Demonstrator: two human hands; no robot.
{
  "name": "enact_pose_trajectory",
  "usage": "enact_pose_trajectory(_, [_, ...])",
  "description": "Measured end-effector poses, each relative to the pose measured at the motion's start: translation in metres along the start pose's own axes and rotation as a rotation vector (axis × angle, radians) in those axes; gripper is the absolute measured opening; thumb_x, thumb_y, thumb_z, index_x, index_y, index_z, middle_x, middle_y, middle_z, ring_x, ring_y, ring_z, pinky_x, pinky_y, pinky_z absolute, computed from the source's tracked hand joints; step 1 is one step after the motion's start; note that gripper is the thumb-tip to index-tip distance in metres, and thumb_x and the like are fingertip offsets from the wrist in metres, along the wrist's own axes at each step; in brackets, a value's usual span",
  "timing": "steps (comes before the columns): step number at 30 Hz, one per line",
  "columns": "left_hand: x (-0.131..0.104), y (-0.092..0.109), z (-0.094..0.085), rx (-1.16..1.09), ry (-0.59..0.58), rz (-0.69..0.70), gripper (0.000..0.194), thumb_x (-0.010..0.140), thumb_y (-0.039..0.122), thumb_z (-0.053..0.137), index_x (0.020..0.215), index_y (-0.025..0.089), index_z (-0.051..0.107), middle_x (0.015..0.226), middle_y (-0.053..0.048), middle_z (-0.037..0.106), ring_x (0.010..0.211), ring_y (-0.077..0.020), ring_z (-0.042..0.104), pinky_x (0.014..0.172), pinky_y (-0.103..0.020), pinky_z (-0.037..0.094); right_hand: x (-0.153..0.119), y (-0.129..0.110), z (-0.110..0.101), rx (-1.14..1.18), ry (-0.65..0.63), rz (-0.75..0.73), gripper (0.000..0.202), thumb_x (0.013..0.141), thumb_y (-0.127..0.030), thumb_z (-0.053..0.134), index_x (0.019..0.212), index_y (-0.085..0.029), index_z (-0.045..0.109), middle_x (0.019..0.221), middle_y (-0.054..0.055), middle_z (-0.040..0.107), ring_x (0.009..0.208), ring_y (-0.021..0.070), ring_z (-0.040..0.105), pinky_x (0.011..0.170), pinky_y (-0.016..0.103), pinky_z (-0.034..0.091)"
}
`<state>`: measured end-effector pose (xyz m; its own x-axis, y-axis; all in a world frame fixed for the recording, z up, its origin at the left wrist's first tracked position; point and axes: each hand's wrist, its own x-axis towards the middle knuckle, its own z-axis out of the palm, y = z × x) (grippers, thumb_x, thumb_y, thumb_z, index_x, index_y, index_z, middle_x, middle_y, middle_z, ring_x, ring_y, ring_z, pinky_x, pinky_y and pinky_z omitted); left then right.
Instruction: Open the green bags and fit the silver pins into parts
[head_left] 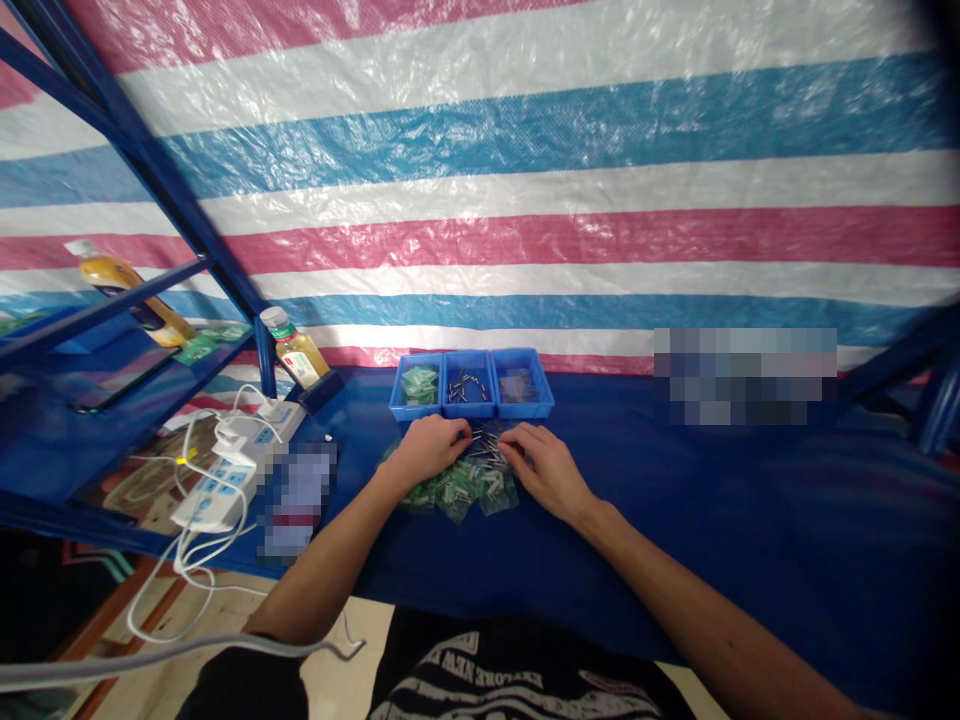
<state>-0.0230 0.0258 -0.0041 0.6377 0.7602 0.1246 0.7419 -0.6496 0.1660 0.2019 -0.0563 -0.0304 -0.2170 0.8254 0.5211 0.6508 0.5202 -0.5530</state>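
Note:
My left hand [433, 446] is closed, its thumb and fingertips pinched together at the left side of a small heap of thin metal pins [489, 450]. Across the heap, my right hand [546, 466] is also closed in a pinch, its fingertips touching the pins' right side. Whatever lies between either set of fingertips is too small to make out. Small green-and-clear plastic packets [457, 492] are spread just below the heap, partly under my left wrist. Behind my hands stand three joined blue bins: green packets fill the left bin [418, 411], loose pins lie in the middle bin [469, 410], and small clear-looking pieces sit in the right bin [523, 410].
White power strips [217, 492] with tangled cables lie on the blue table [675, 520] to the left, beside a blurred-out flat object [298, 500]. A bottle [294, 350] stands near the blue metal frame [157, 190]. Striped sheeting [525, 180] hangs behind the table.

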Motion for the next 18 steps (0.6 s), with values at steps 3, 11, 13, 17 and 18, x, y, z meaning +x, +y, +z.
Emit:
enact_pose_trajectory(3, [0.000,-0.001,0.000,0.021,0.000,0.007,0.019,0.097,0.036,0.061,0.101,0.023,0.074,0.080,-0.006,0.073,0.072,-0.0218,0.068,0.066,-0.027,0.045,0.001,0.000,-0.001,0.001,0.005,-0.004,0.018,0.105,-0.032,0.052,0.098,-0.025,0.066,0.088,0.005,0.069,0.080,0.0218,0.062,0.079,0.036,0.047])
enact_pose_trajectory(11, [0.000,-0.001,-0.004,-0.028,0.058,0.109,0.021,0.103,0.036,0.053,0.108,0.021,0.067,0.086,-0.004,0.073,0.076,-0.0189,0.069,0.069,-0.024,0.045,0.001,-0.001,0.000,-0.002,-0.004,0.007,0.013,0.105,-0.029,0.052,0.102,-0.024,0.065,0.088,0.004,0.068,0.079,0.0219,0.061,0.078,0.036,0.047])
enact_pose_trajectory(13, [-0.001,0.002,-0.005,-0.099,0.064,0.212,0.022,0.104,0.036,0.051,0.108,0.020,0.066,0.083,-0.002,0.072,0.074,-0.0160,0.068,0.068,-0.023,0.044,0.000,0.000,0.000,0.002,0.007,0.014,0.011,0.104,-0.028,0.054,0.105,-0.025,0.064,0.089,0.004,0.069,0.080,0.0223,0.061,0.077,0.036,0.048])
enact_pose_trajectory(17, [-0.003,0.011,-0.006,-0.187,0.070,0.314,0.025,0.106,0.038,0.049,0.107,0.020,0.065,0.078,0.001,0.068,0.068,-0.0125,0.065,0.065,-0.021,0.041,0.000,0.003,0.001,0.007,0.002,-0.005,0.010,0.103,-0.028,0.055,0.105,-0.025,0.064,0.089,0.004,0.069,0.080,0.0224,0.062,0.079,0.037,0.049])
enact_pose_trajectory(18, [-0.004,0.013,-0.005,-0.193,0.068,0.320,0.025,0.106,0.038,0.049,0.107,0.020,0.065,0.077,0.001,0.068,0.068,-0.0122,0.065,0.064,-0.021,0.041,0.000,0.003,0.001,0.009,-0.004,-0.013,0.010,0.103,-0.027,0.055,0.104,-0.025,0.065,0.089,0.004,0.069,0.081,0.0223,0.062,0.079,0.037,0.049])
